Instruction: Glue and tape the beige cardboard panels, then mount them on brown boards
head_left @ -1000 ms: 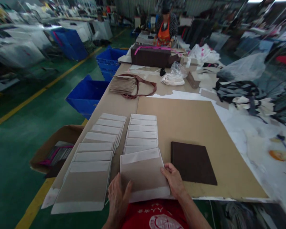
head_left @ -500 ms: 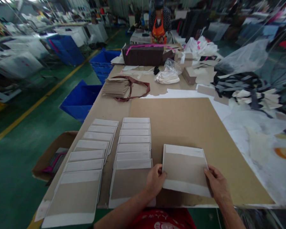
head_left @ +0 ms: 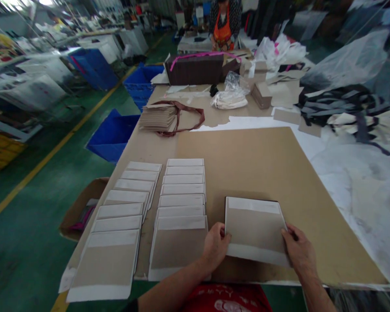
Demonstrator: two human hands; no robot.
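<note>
A flat grey-beige panel (head_left: pixel 256 229) with white bands along its far and near edges is held between my two hands, over the brown board. Its far edge shows a thin dark line. My left hand (head_left: pixel 217 245) pinches the left edge, thumb on top. On the opposite edge, my right hand (head_left: pixel 299 249) grips with its thumb on the face and its fingers partly hidden beneath. Left of my left hand lies an overlapping column of similar panels (head_left: pixel 180 247). Another overlapping column of panels (head_left: pixel 105 264) runs along the table's left side.
A brown board (head_left: pixel 247 160) covers the table's middle. Farther back are a bundle of beige pieces (head_left: pixel 157 118) with a brown strap and a dark box (head_left: pixel 195 71). Blue bins (head_left: pixel 112 136) and a cardboard box (head_left: pixel 71 221) stand left. Dark strips (head_left: pixel 341 104) lie right. A person in an orange apron (head_left: pixel 223 32) is beyond.
The held panel and both my hands sit slightly farther right in the picture. The whole view has shifted a little. Both hands keep their grip on the panel.
</note>
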